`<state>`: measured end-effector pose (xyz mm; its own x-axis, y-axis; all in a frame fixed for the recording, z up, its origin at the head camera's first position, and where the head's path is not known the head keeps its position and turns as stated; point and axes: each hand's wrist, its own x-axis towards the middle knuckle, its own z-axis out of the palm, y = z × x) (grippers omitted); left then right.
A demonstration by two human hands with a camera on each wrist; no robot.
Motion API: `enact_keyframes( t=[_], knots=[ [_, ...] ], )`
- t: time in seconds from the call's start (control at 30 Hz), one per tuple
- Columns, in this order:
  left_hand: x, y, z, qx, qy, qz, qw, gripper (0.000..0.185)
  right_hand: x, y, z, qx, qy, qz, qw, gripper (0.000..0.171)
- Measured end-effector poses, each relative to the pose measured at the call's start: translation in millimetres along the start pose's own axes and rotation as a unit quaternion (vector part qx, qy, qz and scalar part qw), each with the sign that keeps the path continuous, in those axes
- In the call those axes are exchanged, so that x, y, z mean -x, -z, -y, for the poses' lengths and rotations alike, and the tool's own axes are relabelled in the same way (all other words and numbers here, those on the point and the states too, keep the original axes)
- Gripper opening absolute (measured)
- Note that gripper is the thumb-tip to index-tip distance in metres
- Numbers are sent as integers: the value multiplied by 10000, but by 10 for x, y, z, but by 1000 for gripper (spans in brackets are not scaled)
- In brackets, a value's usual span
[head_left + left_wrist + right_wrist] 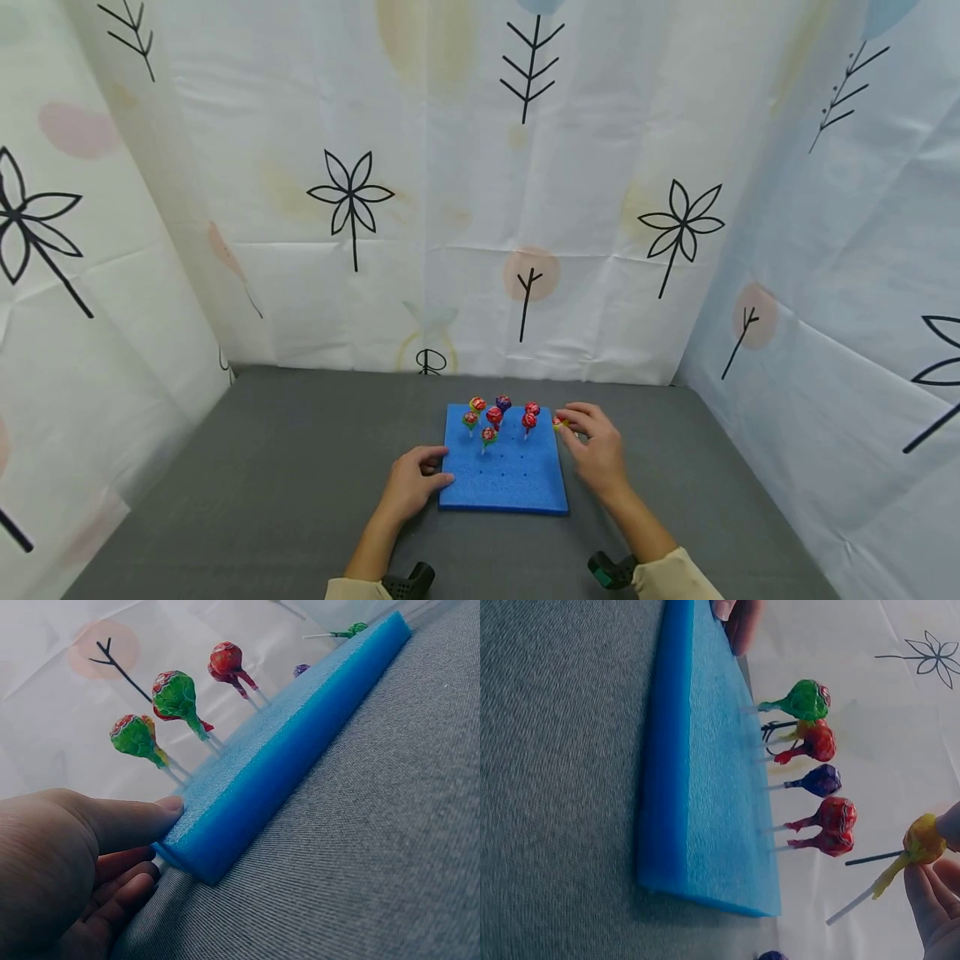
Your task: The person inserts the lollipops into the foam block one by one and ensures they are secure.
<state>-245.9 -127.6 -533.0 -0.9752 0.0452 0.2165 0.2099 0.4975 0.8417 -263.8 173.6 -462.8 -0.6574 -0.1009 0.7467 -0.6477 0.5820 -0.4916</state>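
Note:
A blue foam board (pixel 517 492) with rows of small holes lies on the table. Several wrapped lollipops stand upright in it by their sticks, among them a green one (pixel 174 696), a purple one (pixel 823 781) and a pair of red ones (pixel 835 815). My left hand (pixel 411 483) holds the board's left edge, thumb on the top face and the other fingers beside and below. Off the board's right edge, my right hand (pixel 597 446) pinches a yellow lollipop (pixel 924 840) by its wrapped head. Its white stick points away from the fingers, toward the board side.
Grey cloth (pixel 315 467) covers the table. Beyond the board in the left wrist view are another green lollipop (pixel 351 631), lying sideways, and a purple head (pixel 301 670). Patterned white curtains (pixel 465 208) enclose the back and both sides.

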Motion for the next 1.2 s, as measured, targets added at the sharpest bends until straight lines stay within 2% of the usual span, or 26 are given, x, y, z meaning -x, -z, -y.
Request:
enact_keyframes(
  t=[0.17, 0.47, 0.77, 0.9, 1.07, 1.2],
  knots=[
    [3, 6, -5, -29, 45, 16, 10000, 39, 8, -84, 57, -252, -171, -35, 9995, 19],
    [-5, 6, -9, -38, 28, 20, 10000, 38, 58, -241, 82, -1088, -453, -288, 9926, 16],
    [-4, 1, -5, -60, 7, 22, 10000, 39, 116, -389, 156, -1572, -1130, -531, 9796, 16],
    [-4, -2, -1, -80, -41, 19, 10000, 39, 97, -398, 308, -1704, -1193, -595, 9763, 17],
    [-2, -2, -3, -57, -46, 28, 10000, 39, 65, -366, 540, -1755, -1473, -494, 9721, 16],
    [-8, -2, -3, -58, -5, 27, 10000, 39, 73, -398, 572, -1852, -1684, -411, 9673, 16]
  ],
)
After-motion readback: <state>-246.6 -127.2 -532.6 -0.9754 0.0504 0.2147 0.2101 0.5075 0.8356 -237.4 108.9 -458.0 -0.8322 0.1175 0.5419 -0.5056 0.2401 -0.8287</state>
